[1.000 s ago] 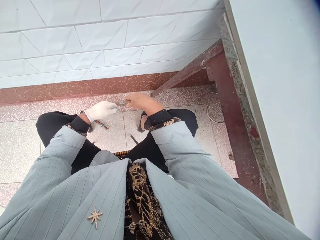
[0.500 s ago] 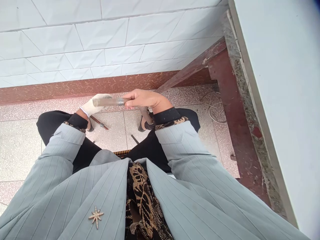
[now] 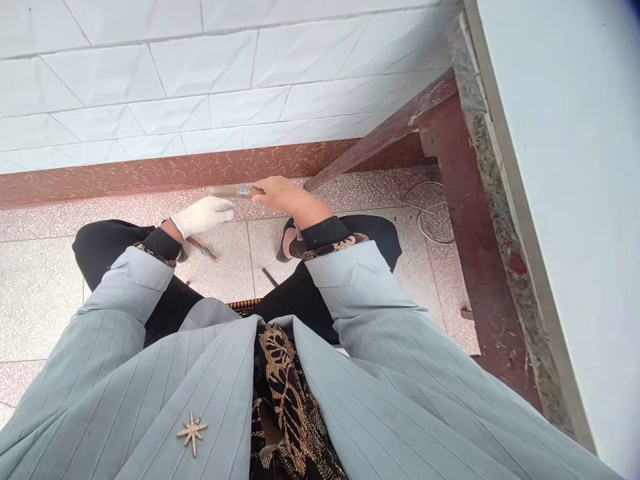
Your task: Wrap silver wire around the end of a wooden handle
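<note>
My right hand (image 3: 280, 193) is bare and closed around a stick-like tool (image 3: 227, 191) with a band of wire wound about it. The pale, blurred end of the tool points left, just above my left hand. Whatever part lies beyond my right hand is mostly hidden by the wrist and sleeve. My left hand (image 3: 205, 217) wears a white knit glove. Its fingers are curled together, with a greyish patch at the tips; I cannot make out whether that is a held piece or dirt. A gap shows between glove and tool.
On the tiled floor lie a thin brown rod (image 3: 203, 249) with a wire-wound band and a short dark rod (image 3: 270, 277). A reddish-brown wooden frame (image 3: 480, 267) stands at the right, with a loop of pale cable (image 3: 423, 227) beside it. A white tiled wall (image 3: 210, 73) rises ahead.
The tool has moved slightly right and toward the wall. My gloved left hand has come from behind its end to just below it. The curved part near my right foot is now largely hidden.
</note>
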### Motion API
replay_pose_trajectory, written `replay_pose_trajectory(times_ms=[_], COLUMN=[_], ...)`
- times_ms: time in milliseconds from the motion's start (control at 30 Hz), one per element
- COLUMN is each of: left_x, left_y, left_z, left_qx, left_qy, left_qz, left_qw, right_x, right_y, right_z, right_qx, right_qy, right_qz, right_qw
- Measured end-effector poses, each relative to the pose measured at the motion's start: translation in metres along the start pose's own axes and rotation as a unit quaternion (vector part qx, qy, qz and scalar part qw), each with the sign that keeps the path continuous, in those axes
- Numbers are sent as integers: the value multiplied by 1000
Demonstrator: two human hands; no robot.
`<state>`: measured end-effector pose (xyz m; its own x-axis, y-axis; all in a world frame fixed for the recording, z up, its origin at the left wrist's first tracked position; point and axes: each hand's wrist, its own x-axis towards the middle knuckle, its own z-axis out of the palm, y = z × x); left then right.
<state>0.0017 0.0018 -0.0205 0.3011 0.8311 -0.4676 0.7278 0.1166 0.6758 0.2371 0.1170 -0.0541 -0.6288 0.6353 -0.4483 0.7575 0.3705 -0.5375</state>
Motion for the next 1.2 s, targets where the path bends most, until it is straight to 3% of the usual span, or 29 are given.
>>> replay_pose_trajectory(times_ms=[167,233,300,367,467,567,633,733,867,1067,1200], left_x=[-2,-4,-5,-5,-3,-3,-4,-2,2,1,-2], left_y=[3,2,-1,-6,-9,-4,4,14,14,3,1], left_z=[-2,-5,-8,-11,-10,-5,0,6,7,2,-2], left_qx=[58,53,13,-54,-173,-218,-196,-130,-50,13,60], left_qy=[-29,-36,-25,9,83,86,46,10,4,8,-5], left_qz=[-19,-20,-7,14,26,5,-7,-4,6,31,33], left_qw=[998,998,1000,998,981,972,980,991,999,999,998], right_x=[-5,-8,-11,-14,-17,-15,-12,-9,-11,-13,-9], right_y=[-8,-8,-4,4,14,15,11,3,-3,-9,-10], right_z=[5,2,-4,-11,-18,-18,-16,-13,-13,-11,-6], right_qx=[-27,16,91,178,304,370,352,255,102,-17,-74], right_qy=[-205,-301,-350,-310,-122,32,67,64,39,-22,-122], right_qz=[-48,-76,-128,-187,-215,-157,-97,-22,10,17,-25], right_qw=[977,950,923,915,920,915,928,965,994,999,989])
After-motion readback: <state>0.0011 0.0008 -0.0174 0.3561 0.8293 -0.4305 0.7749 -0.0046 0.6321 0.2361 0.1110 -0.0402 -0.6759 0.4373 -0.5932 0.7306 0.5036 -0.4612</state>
